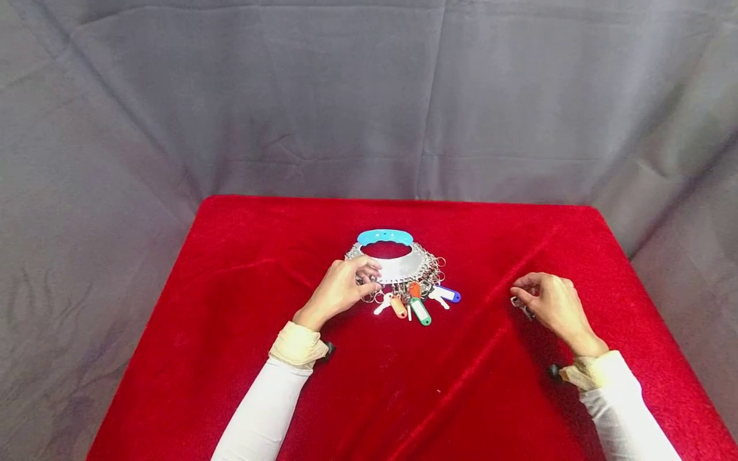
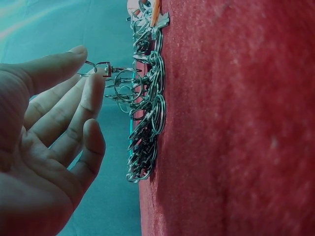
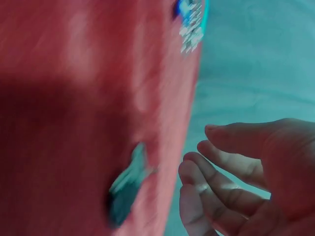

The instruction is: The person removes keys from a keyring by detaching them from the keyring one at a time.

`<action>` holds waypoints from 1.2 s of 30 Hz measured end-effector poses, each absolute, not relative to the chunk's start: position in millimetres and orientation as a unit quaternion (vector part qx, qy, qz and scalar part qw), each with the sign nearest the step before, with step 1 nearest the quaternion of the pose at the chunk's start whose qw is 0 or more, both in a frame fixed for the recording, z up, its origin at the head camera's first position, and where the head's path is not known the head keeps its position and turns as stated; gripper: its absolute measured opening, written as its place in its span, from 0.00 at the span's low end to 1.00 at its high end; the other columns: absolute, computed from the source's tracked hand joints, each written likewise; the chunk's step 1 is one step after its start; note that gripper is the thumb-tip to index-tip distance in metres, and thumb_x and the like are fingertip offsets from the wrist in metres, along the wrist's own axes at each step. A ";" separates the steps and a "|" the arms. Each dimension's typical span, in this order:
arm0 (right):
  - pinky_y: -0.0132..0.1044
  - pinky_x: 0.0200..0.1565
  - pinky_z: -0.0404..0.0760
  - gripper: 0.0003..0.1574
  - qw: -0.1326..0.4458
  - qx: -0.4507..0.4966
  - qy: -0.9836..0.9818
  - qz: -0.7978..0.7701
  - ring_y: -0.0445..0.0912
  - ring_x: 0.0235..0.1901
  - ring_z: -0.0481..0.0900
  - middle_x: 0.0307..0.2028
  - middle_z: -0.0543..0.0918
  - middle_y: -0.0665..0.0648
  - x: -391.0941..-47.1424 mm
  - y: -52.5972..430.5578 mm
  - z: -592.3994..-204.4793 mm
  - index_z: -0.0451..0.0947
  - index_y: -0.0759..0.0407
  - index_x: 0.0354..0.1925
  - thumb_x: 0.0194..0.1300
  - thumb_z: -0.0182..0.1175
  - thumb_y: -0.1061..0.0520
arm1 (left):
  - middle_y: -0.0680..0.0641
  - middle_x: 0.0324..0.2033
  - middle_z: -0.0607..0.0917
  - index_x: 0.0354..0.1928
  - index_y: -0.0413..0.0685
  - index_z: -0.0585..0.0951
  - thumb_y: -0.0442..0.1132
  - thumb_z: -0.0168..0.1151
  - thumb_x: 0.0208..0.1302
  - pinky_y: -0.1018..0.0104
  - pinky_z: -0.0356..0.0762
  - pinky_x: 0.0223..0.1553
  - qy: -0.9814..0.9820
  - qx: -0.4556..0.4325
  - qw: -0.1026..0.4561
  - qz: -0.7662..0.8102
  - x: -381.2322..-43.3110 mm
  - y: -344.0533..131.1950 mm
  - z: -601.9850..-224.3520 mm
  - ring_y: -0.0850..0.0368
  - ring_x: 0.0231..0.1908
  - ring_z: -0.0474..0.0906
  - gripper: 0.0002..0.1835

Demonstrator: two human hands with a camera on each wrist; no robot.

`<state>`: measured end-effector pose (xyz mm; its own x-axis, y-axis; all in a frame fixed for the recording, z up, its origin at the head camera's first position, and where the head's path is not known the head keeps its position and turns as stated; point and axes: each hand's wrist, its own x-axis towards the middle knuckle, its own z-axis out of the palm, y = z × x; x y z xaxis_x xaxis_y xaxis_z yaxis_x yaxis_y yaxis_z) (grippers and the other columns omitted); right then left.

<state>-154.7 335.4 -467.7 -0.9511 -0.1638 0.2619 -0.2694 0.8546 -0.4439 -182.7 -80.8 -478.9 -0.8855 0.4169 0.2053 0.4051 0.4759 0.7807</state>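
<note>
A flat silver metal key carrier [image 1: 401, 271] with a bright blue handle [image 1: 385, 237] lies mid-worktop, hung with rings and keys. The left hand [image 1: 340, 286] pinches a small silver ring-and-swivel clasp [image 2: 107, 69] at its edge. Orange [image 1: 398, 307], green [image 1: 421, 312] and blue [image 1: 447, 294] plastic tags fan out below, with white label inserts on the green and blue; any writing is too small to read. The right hand [image 1: 556, 306], released, hovers beside blurred silver-and-dark keys [image 3: 129, 189] on the worktop, its fingers loosely bent. Plush red cloth [image 1: 369, 397] covers the worktop; creased grey drapes [image 1: 357, 102] surround it.
</note>
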 end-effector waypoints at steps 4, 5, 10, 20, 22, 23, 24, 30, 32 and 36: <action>0.45 0.27 0.76 0.04 0.124 0.141 -0.949 0.252 0.43 0.23 0.78 0.30 0.91 0.55 -152.1 310.1 -457.8 0.91 0.59 0.35 0.60 0.75 0.62 | 0.40 0.41 0.92 0.51 0.35 0.85 0.28 0.76 0.59 0.67 0.84 0.37 0.860 0.237 0.007 0.451 -182.3 -80.0 -479.4 0.53 0.36 0.90 0.17; 0.46 0.28 0.77 0.04 0.127 0.147 -0.948 0.251 0.45 0.24 0.80 0.32 0.92 0.56 -151.3 303.9 -456.3 0.91 0.59 0.36 0.60 0.75 0.62 | 0.41 0.41 0.92 0.51 0.35 0.85 0.28 0.76 0.59 0.67 0.84 0.37 0.861 0.238 0.007 0.449 -182.5 -79.8 -479.8 0.53 0.36 0.90 0.17; 0.48 0.34 0.80 0.05 0.105 0.168 -0.945 0.262 0.48 0.30 0.86 0.37 0.93 0.55 -147.3 273.0 -448.9 0.91 0.58 0.39 0.63 0.74 0.60 | 0.41 0.41 0.92 0.50 0.37 0.86 0.27 0.76 0.57 0.69 0.83 0.38 0.864 0.242 0.011 0.441 -183.3 -80.4 -481.7 0.54 0.35 0.89 0.17; 0.37 0.30 0.77 0.04 0.031 0.186 -0.930 0.315 0.38 0.23 0.80 0.25 0.89 0.51 -152.9 216.3 -439.7 0.90 0.59 0.38 0.65 0.73 0.59 | 0.43 0.40 0.92 0.47 0.39 0.87 0.26 0.76 0.55 0.67 0.82 0.39 0.871 0.252 0.020 0.420 -179.9 -81.5 -480.7 0.56 0.33 0.88 0.16; 0.35 0.28 0.74 0.03 0.016 0.188 -0.927 0.324 0.36 0.21 0.77 0.22 0.87 0.51 -154.1 205.5 -441.9 0.90 0.59 0.36 0.65 0.72 0.60 | 0.43 0.39 0.92 0.47 0.40 0.87 0.27 0.76 0.55 0.67 0.81 0.38 0.873 0.254 0.020 0.416 -180.0 -80.9 -480.4 0.56 0.33 0.88 0.16; 0.35 0.28 0.73 0.03 0.011 0.185 -0.927 0.326 0.36 0.20 0.75 0.21 0.86 0.50 -154.3 200.2 -443.5 0.90 0.59 0.35 0.65 0.73 0.59 | 0.43 0.39 0.92 0.46 0.40 0.87 0.27 0.76 0.56 0.68 0.81 0.38 0.873 0.255 0.020 0.416 -180.0 -80.4 -480.3 0.56 0.33 0.88 0.16; 0.35 0.27 0.72 0.03 0.004 0.183 -0.927 0.327 0.37 0.20 0.74 0.19 0.85 0.50 -154.8 195.2 -445.5 0.90 0.58 0.34 0.65 0.73 0.59 | 0.43 0.39 0.92 0.46 0.40 0.87 0.27 0.76 0.56 0.68 0.81 0.38 0.872 0.255 0.019 0.418 -180.0 -80.0 -480.2 0.56 0.33 0.88 0.15; 0.41 0.25 0.74 0.05 -0.017 0.148 -0.944 0.294 0.41 0.23 0.75 0.20 0.85 0.47 -155.2 165.9 -457.4 0.90 0.53 0.31 0.62 0.75 0.54 | 0.43 0.41 0.92 0.45 0.40 0.87 0.28 0.75 0.57 0.69 0.82 0.37 0.869 0.261 0.017 0.420 -179.6 -77.8 -480.3 0.57 0.33 0.88 0.14; 0.43 0.24 0.76 0.07 -0.021 0.131 -0.950 0.281 0.43 0.24 0.78 0.21 0.85 0.47 -155.5 158.3 -460.3 0.89 0.51 0.30 0.62 0.75 0.52 | 0.43 0.40 0.92 0.45 0.40 0.87 0.28 0.75 0.57 0.69 0.83 0.37 0.869 0.264 0.015 0.419 -179.9 -77.0 -480.5 0.57 0.33 0.88 0.13; 0.46 0.23 0.76 0.11 -0.034 0.107 -0.958 0.265 0.44 0.24 0.79 0.19 0.84 0.46 -157.3 148.0 -466.2 0.88 0.49 0.25 0.62 0.75 0.50 | 0.44 0.39 0.92 0.45 0.39 0.87 0.28 0.75 0.58 0.67 0.83 0.38 0.870 0.267 0.012 0.413 -180.2 -75.4 -480.8 0.57 0.33 0.88 0.12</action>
<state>-157.3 148.0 -466.2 -0.9750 -0.2219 -0.0078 -0.1863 0.8367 -0.5151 -180.2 -75.4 -480.8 -0.8574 0.4744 0.1996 0.4545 0.5157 0.7263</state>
